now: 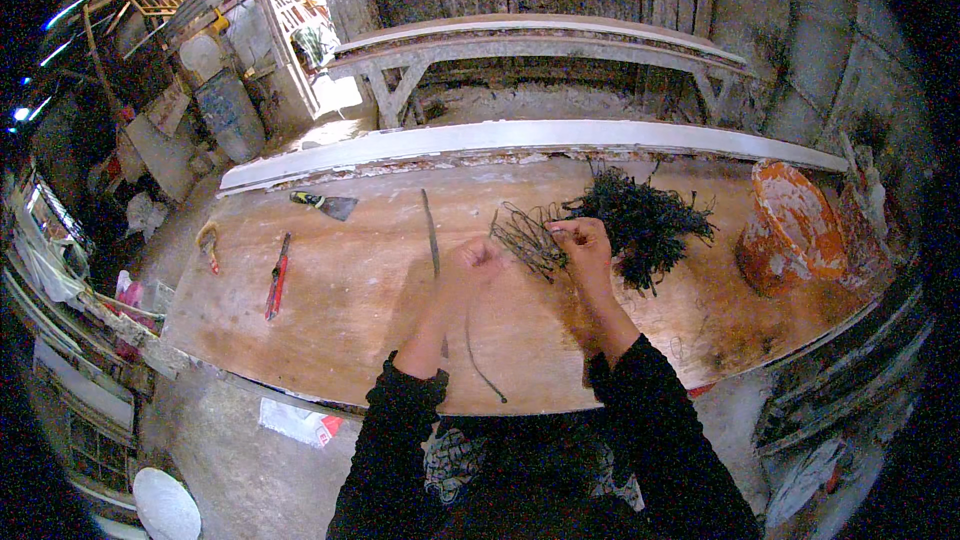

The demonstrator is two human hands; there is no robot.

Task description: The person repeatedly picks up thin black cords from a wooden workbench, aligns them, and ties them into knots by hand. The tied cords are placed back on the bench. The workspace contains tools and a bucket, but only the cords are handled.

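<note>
While the left hand [478,258] sits closed over a thin dark strand [478,355] that trails down toward the near edge of the wooden table [350,310], the right hand [585,245] pinches fingers and thumb on a small bundle of wiry strands [528,238] just beside a larger dark tangled pile [645,223]. A long thin rod [431,232] lies left of the hands, with a putty knife [327,204] and a red-handled tool [277,276] well apart farther left; the left hand is blurred, so its grip appears closed but is not certain. An orange-stained bucket [790,225] lies tilted at the table's right end.
</note>
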